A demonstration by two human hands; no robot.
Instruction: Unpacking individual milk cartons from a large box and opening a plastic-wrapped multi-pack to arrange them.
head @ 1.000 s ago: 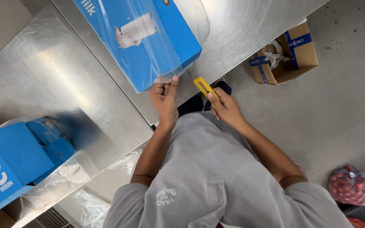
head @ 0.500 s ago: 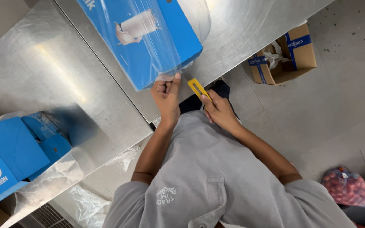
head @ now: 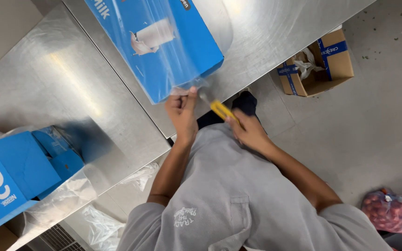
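A large blue carton wrapped in clear plastic film (head: pixel 159 44) lies on the steel table (head: pixel 70 88) in front of me. My left hand (head: pixel 181 114) pinches the loose film at the carton's near corner. My right hand (head: pixel 247 132) grips a yellow utility knife (head: pixel 219 109), its blade end touching the film just beside my left thumb. I wear a grey shirt.
More blue cartons (head: pixel 19 172) in torn plastic sit at the table's left end. An open cardboard box (head: pixel 317 65) stands on the tiled floor to the right. A red mesh bag of produce (head: pixel 389 211) lies at the lower right. Crumpled plastic (head: pixel 101 218) hangs below the table.
The knife has moved up from beside the carton to its film corner. My left hand stays pinched on the plastic there.
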